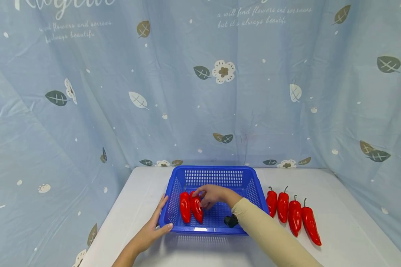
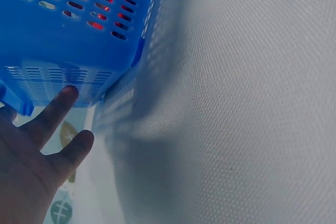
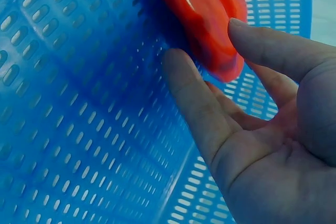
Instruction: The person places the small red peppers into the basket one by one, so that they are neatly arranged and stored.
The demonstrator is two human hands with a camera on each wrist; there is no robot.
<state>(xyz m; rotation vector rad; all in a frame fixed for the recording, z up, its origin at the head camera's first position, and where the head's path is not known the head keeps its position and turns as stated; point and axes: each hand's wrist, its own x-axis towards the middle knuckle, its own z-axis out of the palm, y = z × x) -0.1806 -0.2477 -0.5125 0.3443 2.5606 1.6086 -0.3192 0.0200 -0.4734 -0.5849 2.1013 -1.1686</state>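
A blue plastic basket (image 1: 217,168) with slotted walls stands on the white table. Inside its left half, two red peppers lie side by side, a left one (image 1: 185,209) and a right one (image 1: 197,210). My right hand (image 1: 215,194) is over the right pepper, fingers parted around its end; in the right wrist view the thumb tip overlaps the red pepper (image 3: 197,24) and the fingers are loosely bent. At the basket's front left corner, my left hand (image 1: 149,233) rests with straight fingers along the side and the thumb by the front rim.
Several more red peppers (image 1: 294,217) with green stems lie in a row on the table (image 1: 347,222), right of the basket. A small black object (image 1: 231,221) shows at the right wrist, over the basket. Behind the table hangs a blue patterned curtain (image 1: 180,122).
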